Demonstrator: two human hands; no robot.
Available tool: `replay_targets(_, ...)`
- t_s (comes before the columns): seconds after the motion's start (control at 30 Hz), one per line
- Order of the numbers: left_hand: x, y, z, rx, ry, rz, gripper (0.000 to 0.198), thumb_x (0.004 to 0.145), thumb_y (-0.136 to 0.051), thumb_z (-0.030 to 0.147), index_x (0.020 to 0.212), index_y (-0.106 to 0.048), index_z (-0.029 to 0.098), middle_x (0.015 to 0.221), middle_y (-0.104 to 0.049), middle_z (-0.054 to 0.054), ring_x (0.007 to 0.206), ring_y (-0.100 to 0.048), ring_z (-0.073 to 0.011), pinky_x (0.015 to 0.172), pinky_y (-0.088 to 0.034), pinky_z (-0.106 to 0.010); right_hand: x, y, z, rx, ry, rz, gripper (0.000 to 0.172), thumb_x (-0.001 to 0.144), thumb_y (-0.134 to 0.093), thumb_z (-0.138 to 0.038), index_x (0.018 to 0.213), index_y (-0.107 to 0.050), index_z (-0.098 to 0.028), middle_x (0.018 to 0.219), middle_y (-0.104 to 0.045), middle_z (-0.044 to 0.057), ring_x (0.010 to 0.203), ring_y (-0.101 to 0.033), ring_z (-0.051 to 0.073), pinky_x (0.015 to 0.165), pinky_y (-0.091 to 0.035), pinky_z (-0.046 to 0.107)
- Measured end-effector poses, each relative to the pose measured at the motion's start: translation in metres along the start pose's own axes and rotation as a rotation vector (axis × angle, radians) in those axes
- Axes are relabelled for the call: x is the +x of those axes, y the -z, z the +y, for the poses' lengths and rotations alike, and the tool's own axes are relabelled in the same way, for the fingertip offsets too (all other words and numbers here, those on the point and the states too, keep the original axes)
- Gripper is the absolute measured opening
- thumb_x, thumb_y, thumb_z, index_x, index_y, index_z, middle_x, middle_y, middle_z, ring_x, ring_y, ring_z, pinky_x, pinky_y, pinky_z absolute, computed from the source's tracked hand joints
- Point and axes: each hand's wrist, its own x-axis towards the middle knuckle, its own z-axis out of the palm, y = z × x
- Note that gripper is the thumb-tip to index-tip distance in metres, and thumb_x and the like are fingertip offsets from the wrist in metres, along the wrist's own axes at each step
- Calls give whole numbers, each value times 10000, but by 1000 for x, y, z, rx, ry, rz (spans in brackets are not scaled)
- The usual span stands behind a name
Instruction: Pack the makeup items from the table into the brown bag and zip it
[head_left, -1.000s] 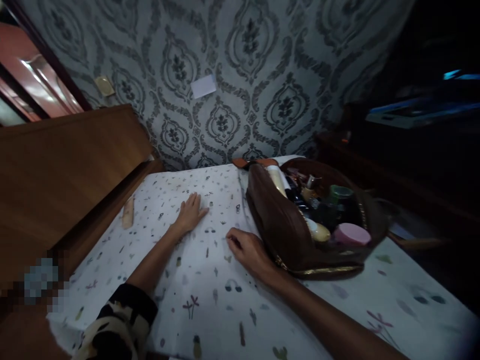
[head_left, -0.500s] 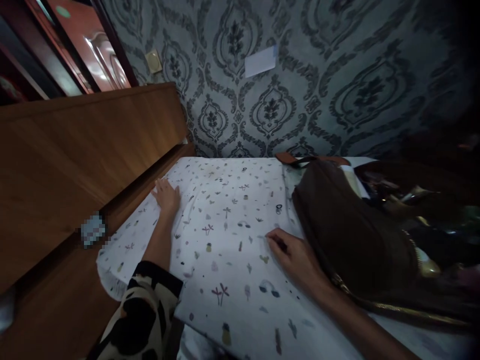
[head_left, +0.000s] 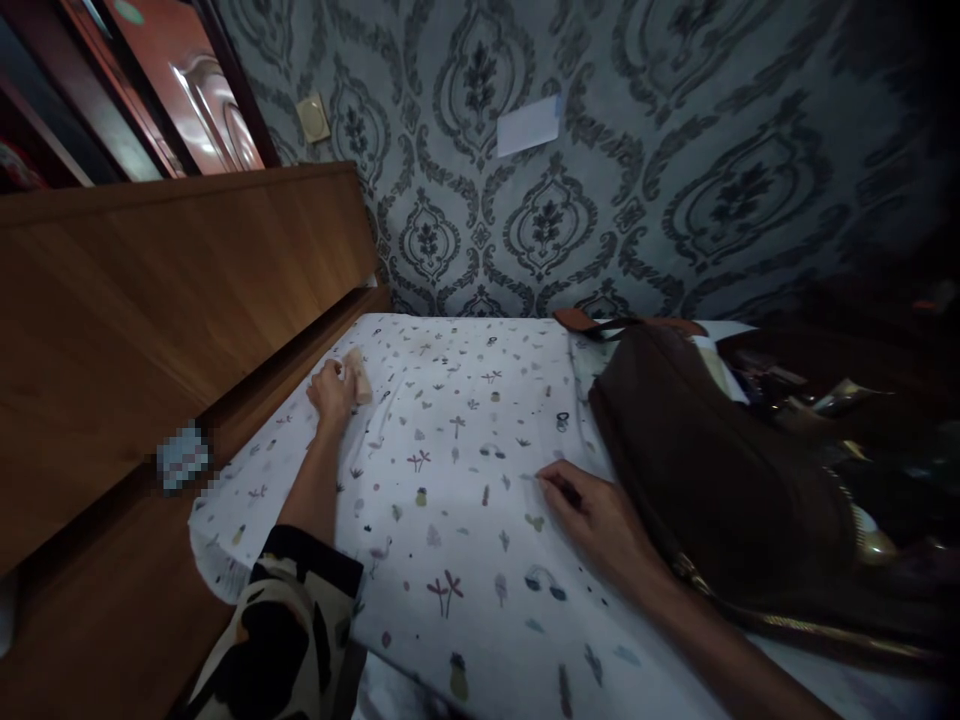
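Observation:
My left hand (head_left: 330,392) is stretched out to the far left edge of the bed, beside the wooden headboard, and its fingers are closed round a small beige tube (head_left: 358,373) that sticks out to the right. My right hand (head_left: 592,512) rests on the patterned white sheet (head_left: 465,520) with its fingers curled loosely under, touching the side of an open brown leather pouch (head_left: 705,470). I cannot make out anything in the right hand.
The pouch holds several cosmetic items (head_left: 825,400), dim in the shadow at right. A wooden headboard (head_left: 165,290) runs along the left. Patterned wallpaper (head_left: 570,170) with a white card (head_left: 529,125) and a wall switch (head_left: 313,117) stands behind the bed.
My left hand slid left to the headboard edge and closed on the beige tube, lifting it. The view swung left, so the pouch now sits further right. My right hand stayed put.

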Motion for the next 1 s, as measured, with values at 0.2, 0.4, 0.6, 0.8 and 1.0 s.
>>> replay_targets(0.2, 6, -14, 4, -64, 37, -114, 627, 938, -403, 588, 1376, -503, 151, 1374, -612, -224, 1309, -544, -390, 1032, -426, -524, 0, 0, 1, -13, 7, -2, 279, 845, -441, -433, 772, -607, -220, 639, -644, 21, 568, -563, 173, 562, -426, 284)
replay_targets(0.4, 2, -26, 19, -153, -132, -244, 587, 958, -423, 437, 1496, -392, 203, 1409, -615, -153, 1314, -569, -332, 1050, -455, -474, 0, 0, 2, -28, 22, -3, 267, 855, -440, -417, 775, -602, -220, 639, -639, 16, 571, -556, 170, 577, -430, 283)
replay_targets(0.6, -25, -32, 48, -300, -529, -396, 696, 890, -538, 360, 1546, -371, 200, 1622, -383, -63, 1486, -372, -263, 1219, -323, -402, -1, -1, 2, -28, 11, -4, 255, 864, -446, -389, 790, -614, -212, 662, -644, 21, 586, -570, 170, 579, -423, 276)
replay_targets(0.8, -46, -29, 69, -413, -686, -478, 637, 949, -435, 473, 1541, -384, 241, 1610, -409, -33, 1435, -446, -267, 1159, -404, -389, -2, -1, 0, -31, -2, -9, 239, 872, -439, -352, 813, -616, -203, 688, -649, 28, 617, -584, 173, 606, -428, 277)
replay_targets(1.0, -54, -45, 78, -381, -607, -446, 724, 943, -455, 530, 1534, -361, 124, 1550, -458, -192, 1402, -474, -350, 1156, -388, -491, -3, -2, 0, -42, 6, 3, 218, 871, -434, -312, 808, -607, -195, 687, -631, 22, 626, -567, 166, 625, -404, 275)
